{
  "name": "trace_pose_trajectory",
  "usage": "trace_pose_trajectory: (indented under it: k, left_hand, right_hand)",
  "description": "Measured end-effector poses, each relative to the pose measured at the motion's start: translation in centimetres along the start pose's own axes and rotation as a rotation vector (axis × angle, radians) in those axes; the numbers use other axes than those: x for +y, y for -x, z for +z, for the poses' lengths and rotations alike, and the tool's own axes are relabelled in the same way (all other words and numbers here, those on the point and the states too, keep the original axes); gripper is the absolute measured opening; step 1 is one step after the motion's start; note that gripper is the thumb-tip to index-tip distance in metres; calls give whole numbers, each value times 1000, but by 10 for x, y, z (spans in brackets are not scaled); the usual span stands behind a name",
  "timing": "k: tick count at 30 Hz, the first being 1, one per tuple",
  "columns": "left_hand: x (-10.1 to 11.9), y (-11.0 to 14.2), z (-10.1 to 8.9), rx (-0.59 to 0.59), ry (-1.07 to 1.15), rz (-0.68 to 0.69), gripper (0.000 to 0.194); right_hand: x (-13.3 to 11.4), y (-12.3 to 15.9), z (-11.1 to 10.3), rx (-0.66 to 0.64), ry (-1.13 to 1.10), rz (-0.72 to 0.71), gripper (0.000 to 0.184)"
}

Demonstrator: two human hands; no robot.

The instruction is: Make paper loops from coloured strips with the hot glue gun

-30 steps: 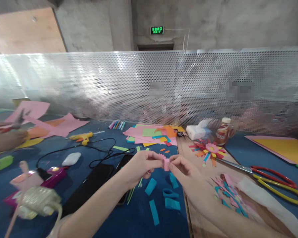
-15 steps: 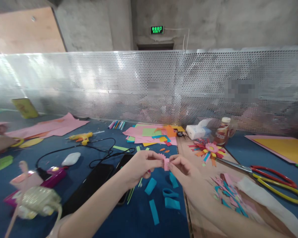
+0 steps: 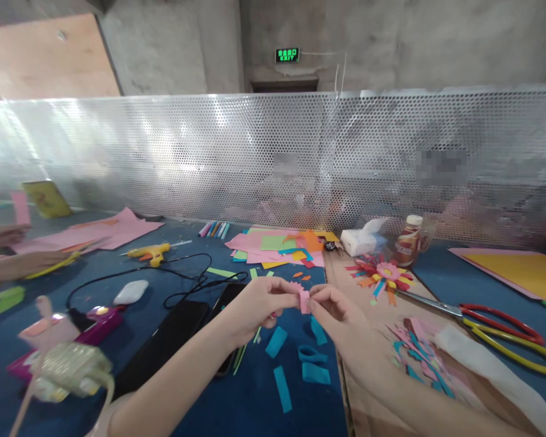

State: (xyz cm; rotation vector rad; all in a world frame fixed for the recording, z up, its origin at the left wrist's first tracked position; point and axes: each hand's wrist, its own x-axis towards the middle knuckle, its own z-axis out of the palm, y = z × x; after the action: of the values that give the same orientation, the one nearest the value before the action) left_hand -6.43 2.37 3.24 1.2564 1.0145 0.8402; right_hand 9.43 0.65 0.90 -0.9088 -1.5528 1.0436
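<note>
Between my two hands, above the blue table, is a small pink paper piece (image 3: 304, 301) with a jagged upper edge. My left hand (image 3: 267, 304) pinches it from the left, thumb and finger together. From the other side my right hand (image 3: 339, 312) grips it with thumb and fingertips. Below them lie several blue paper strips (image 3: 283, 388), some folded into loops. A paper flower (image 3: 386, 273) in pink, red, orange and blue rests on the cardboard (image 3: 373, 400) to the right.
Large scissors (image 3: 495, 328) and paper scraps (image 3: 421, 358) lie at the right, near a bottle (image 3: 408, 241) and tissue pack (image 3: 363, 241). To the left are phones (image 3: 164, 340) and a yellow glue gun (image 3: 151, 253) with its cable. Another person's hands (image 3: 22, 261) hold scissors at far left.
My hands and the pink paper piece stay almost still. At far left, the other person's hands have moved further into view with yellow-handled scissors and a pink paper strip.
</note>
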Motion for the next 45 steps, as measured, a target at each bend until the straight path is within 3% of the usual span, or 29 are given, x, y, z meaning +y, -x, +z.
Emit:
trace_pose_trajectory:
  k: [14, 17, 24, 28, 45]
  left_hand:
    - [-1, 0, -2, -16, 29, 6, 16]
    - [1, 1, -3, -48, 64, -13, 19]
    - [7, 4, -3, -174, 168, -116, 22]
    - [6, 4, -3, -220, 205, -159, 23]
    - [3, 3, -2, -278, 207, -193, 12]
  right_hand:
    - [-2, 3, 0, 60, 216, -84, 11]
    - [-3, 5, -4, 69, 353, -244, 11]
    - [-6, 0, -23, -55, 761, -803, 32]
    - [-5, -1, -29, -98, 932, -987, 35]
    - [-9, -3, -31, -133, 1096, -1065, 20]
